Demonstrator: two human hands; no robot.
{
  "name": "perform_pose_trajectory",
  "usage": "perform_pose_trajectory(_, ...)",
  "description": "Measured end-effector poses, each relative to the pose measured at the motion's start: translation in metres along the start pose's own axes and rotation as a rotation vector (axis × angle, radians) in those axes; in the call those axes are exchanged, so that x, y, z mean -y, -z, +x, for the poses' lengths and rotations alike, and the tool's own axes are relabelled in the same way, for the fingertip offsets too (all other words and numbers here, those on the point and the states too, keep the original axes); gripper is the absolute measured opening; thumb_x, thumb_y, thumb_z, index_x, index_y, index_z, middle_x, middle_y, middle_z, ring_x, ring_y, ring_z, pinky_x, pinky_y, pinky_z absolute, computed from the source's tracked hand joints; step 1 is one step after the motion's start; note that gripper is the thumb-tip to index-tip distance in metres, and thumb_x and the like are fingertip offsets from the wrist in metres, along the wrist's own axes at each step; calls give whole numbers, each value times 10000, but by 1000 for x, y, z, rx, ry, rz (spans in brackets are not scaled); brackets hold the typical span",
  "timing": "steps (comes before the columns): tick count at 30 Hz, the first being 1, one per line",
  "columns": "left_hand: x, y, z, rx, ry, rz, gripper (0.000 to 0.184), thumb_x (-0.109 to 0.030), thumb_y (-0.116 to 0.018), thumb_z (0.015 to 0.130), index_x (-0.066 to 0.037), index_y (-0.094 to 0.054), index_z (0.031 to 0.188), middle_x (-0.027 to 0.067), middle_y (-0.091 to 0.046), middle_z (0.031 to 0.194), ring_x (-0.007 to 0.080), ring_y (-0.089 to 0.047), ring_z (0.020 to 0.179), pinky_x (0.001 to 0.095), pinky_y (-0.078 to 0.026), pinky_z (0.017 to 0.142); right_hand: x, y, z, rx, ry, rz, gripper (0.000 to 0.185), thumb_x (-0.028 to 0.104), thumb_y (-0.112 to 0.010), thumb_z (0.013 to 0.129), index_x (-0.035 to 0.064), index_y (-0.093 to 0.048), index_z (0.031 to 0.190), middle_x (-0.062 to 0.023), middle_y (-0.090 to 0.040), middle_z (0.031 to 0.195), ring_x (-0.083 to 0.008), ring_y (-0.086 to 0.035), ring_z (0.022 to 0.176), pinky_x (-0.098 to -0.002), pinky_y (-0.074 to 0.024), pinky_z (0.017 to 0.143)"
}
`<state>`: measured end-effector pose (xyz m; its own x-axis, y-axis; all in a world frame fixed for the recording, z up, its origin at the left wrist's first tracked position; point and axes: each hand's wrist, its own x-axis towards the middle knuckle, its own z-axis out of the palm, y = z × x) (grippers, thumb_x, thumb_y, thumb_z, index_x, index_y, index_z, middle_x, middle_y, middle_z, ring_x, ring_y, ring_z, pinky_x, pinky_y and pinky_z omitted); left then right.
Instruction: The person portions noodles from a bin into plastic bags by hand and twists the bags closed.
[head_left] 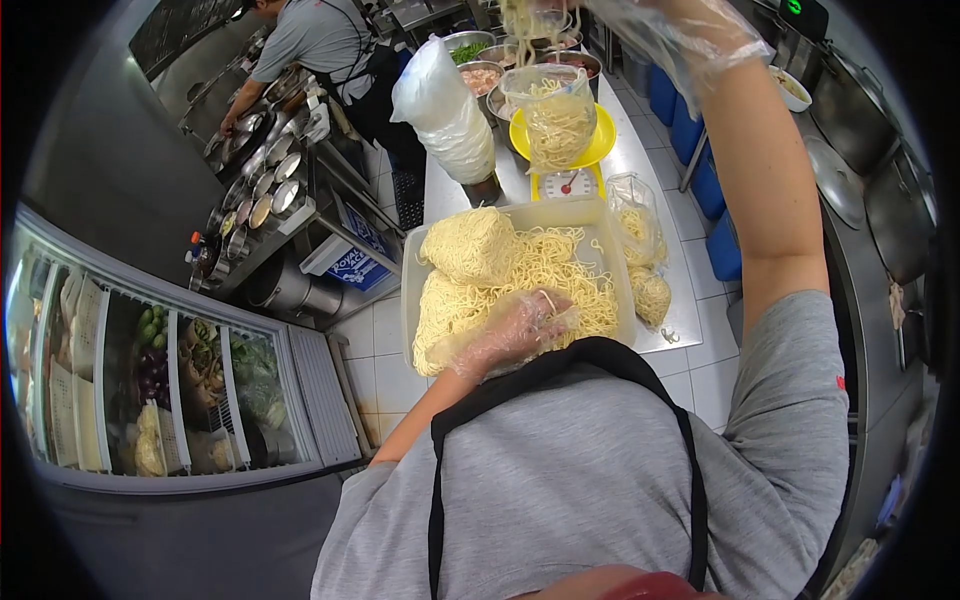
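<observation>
My left hand (515,328), in a clear plastic glove, rests among yellow noodles (570,285) in a translucent plastic tub (622,300), its fingers curled into the strands. A big noodle block (468,247) lies in the tub's far left part. My right hand (700,30), also gloved, is raised at the top edge; its fingertips are cut off. Noodle strands (522,25) dangle in the air beside it. Below them, an open clear bag of noodles (558,125) stands on a yellow plate (604,140) atop a dial scale (569,184).
Left of the scale stands a tall stack of plastic bags (445,115). Bagged noodles (648,290) lie right of the tub. Behind are bowls of ingredients (480,78). A co-worker (325,50) works at the stove. A glass-fronted fridge (170,370) is at left, large pots (895,210) at right.
</observation>
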<state>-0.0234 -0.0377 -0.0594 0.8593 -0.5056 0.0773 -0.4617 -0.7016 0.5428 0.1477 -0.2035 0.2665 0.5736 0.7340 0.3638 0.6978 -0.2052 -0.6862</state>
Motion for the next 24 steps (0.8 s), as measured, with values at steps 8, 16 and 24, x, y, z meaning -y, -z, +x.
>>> perform_pose_trajectory(8, -2, 2, 3, 48, 56, -52, 358, -308, -577, 874, -79, -601, 1148, 108, -596, 1156, 286, -563, 1061, 378, -443, 912, -26, -40, -9, 601, 41, -152, 151, 95, -678, 728, 14, -572, 798, -71, -596, 747, -161, -597, 797, -290, -479, 693)
perform_pose_trajectory(16, -15, 23, 3, 182, 113, -110, 447, -323, -618, 857, -72, -555, 1222, 130, -552, 1227, 277, -522, 1143, 351, -407, 981, -29, -50, -41, 435, 36, -316, 475, 204, -686, 724, 144, -578, 1183, -138, -603, 1101, -244, -600, 1009, -367, -471, 882)
perform_pose_trajectory(24, -23, 106, 21, 525, 195, -87, 507, -388, -611, 863, -36, -546, 1222, 164, -619, 1106, 292, -587, 1039, 376, -452, 930, -113, 9, -17, 25, 245, -505, 344, 232, -699, 718, -3, -615, 955, -128, -657, 871, -247, -626, 810, -333, -494, 746)
